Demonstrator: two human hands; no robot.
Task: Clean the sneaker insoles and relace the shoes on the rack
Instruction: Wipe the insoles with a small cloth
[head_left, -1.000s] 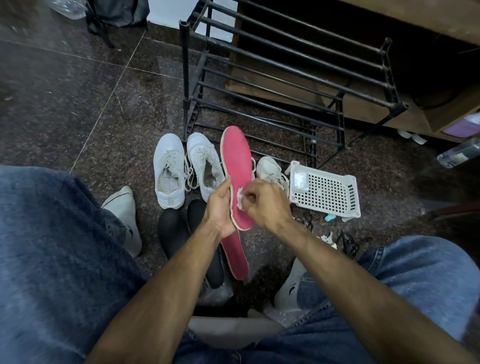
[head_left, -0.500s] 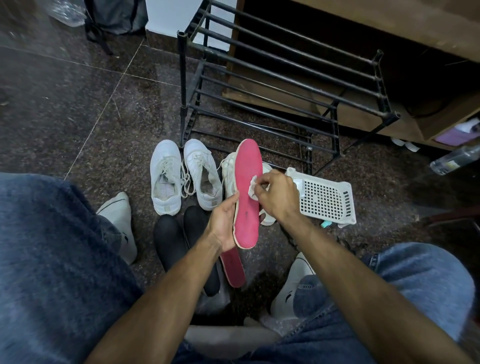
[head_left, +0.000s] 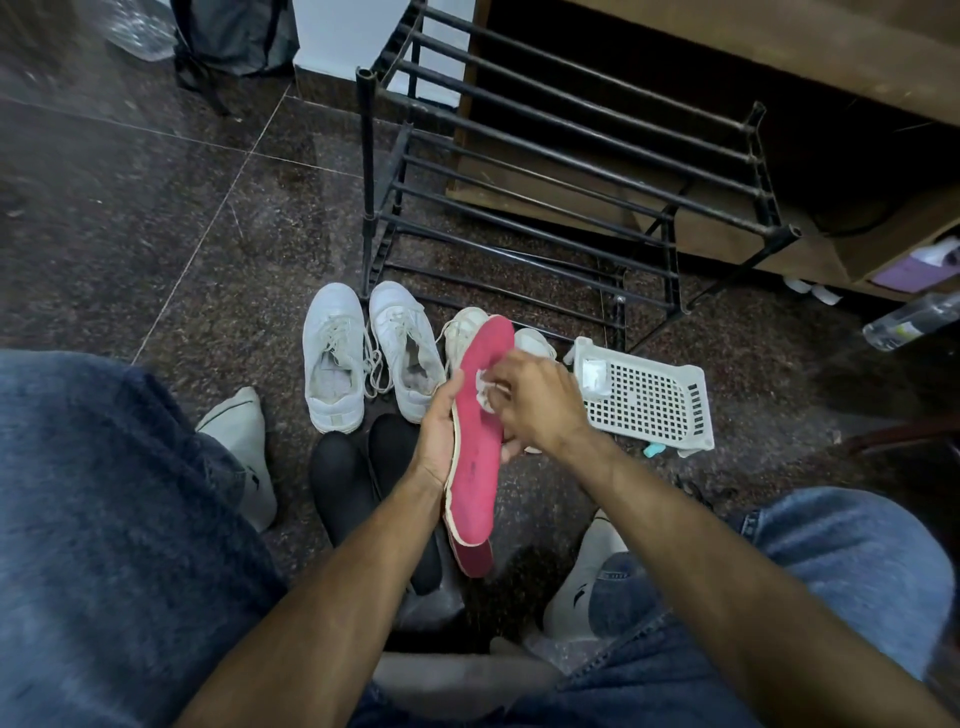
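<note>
Two insoles: both pink; one held up in the near middle of the scene, the second pink insole (head_left: 475, 561) lying on the floor right under its heel end.
Held insole (head_left: 480, 421): long axis runs near to far, toe end far and tipped a little right, heel end near; pink face turned to the right.
Left hand (head_left: 441, 441): grip curled around the insole's left edge about midway along, thumb up by the edge, steadying it.
Right hand (head_left: 535, 405): grip pinched on a small white wipe (head_left: 485, 387), pressed against the pink face in the far half of the insole.
Key relation: the unwiped stretch most likely lies toward the heel, nearer than the wipe, so the next stroke probably runs along the long axis toward the person; the right hand is the one placed for it.
Sneakers: a white laced pair (head_left: 374, 358) on the floor to the left; another white sneaker (head_left: 465, 327) partly hidden behind the insole's toe.
Dark insoles (head_left: 358, 478): flat on the floor, near left of the hands.
Basket (head_left: 644, 400): white, perforated, just right of the right hand.
Rack (head_left: 571, 171): black bars, far side, no shoes on it.
</note>
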